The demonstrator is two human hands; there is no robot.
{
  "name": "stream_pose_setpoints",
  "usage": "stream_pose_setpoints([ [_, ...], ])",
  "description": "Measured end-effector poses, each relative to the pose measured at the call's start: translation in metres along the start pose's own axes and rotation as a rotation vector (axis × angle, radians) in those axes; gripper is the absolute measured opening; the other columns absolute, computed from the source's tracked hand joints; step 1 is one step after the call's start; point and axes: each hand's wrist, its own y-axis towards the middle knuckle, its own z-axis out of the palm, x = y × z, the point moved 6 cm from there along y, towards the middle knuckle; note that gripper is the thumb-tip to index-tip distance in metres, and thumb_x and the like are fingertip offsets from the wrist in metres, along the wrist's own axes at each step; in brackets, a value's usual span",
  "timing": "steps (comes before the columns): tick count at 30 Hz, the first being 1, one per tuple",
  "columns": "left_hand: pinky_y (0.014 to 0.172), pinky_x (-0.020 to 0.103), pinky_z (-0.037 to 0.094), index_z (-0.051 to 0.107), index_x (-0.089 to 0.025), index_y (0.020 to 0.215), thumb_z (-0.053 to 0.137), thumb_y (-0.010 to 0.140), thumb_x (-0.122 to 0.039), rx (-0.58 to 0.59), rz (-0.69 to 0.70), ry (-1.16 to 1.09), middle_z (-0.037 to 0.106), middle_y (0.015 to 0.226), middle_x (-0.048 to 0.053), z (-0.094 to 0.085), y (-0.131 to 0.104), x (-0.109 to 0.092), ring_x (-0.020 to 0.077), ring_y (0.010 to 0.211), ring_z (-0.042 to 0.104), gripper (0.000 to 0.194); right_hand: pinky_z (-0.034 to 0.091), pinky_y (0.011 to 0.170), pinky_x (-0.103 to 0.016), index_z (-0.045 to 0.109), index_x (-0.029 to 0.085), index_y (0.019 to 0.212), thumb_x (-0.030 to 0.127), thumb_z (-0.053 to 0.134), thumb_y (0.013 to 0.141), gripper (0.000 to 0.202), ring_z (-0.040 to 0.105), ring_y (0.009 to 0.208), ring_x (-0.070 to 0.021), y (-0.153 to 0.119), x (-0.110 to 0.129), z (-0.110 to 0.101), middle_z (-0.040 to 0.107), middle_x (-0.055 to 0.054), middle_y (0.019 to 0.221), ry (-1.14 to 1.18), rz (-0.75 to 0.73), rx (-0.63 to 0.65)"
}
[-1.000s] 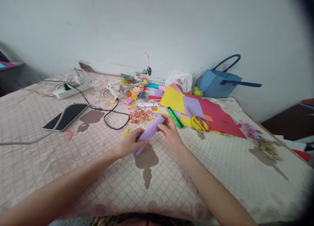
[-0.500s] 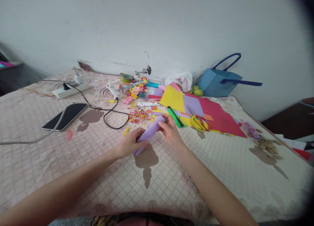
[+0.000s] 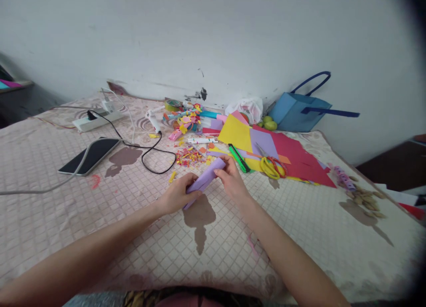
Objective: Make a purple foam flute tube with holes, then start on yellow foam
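Note:
A folded strip of purple paper is held aslant above the patterned tablecloth, its upper end toward the right. My left hand is closed round the lower part, thumb on the near face. At the upper end my right hand pinches the paper between thumb and fingers. Small paper scraps lie just beyond the hands. A green utility knife rests to the right of my right hand, and scissors with yellow and red handles lie farther right.
Coloured sheets spread at the right, before a blue bag. A glue gun with a looping black cord stands at the back. A dark tablet-like device and a power strip lie left. Brown pods sit far right.
The purple paper has turned slightly in my hands, showing less of its lower edge. Both hands keep their hold, and the view has shifted a little.

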Motion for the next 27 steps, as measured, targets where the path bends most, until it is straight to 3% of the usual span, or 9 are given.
stream_pose_setpoints([
  [10,0.053,0.022,0.037,0.05,-0.016,0.092,0.06,0.074,-0.032,0.051,-0.038,-0.094,0.054,0.068,-0.004,0.0023,0.0008,0.003,0.0118,0.061,0.051,0.026,0.044,0.064,-0.024,0.049,0.027,0.1,0.017,0.063,0.064,0.039,0.051,0.079,-0.0129,-0.0012,0.0059,0.0025,0.052,0.003,0.091,0.047,0.018,0.046],
  [17,0.051,0.022,0.034,0.052,-0.016,0.089,0.062,0.073,-0.031,0.02,-0.008,0.002,0.051,0.066,-0.004,0.0001,-0.0003,-0.0029,0.011,0.059,0.048,0.024,0.043,0.066,-0.024,0.047,0.029,0.1,0.021,0.071,0.063,0.045,0.049,0.078,-0.0126,0.0007,-0.0006,0.0,0.051,0.004,0.091,0.015,-0.006,0.025],
  [27,0.059,0.026,0.048,0.047,-0.017,0.093,0.066,0.071,-0.034,0.114,-0.157,-0.393,0.063,0.075,0.001,0.0087,-0.0021,0.004,0.0158,0.066,0.061,0.034,0.046,0.065,-0.027,0.052,0.027,0.099,0.031,0.066,0.071,0.031,0.051,0.079,-0.0143,-0.0007,0.0066,0.0024,0.053,0.001,0.092,0.028,0.05,0.05],
])
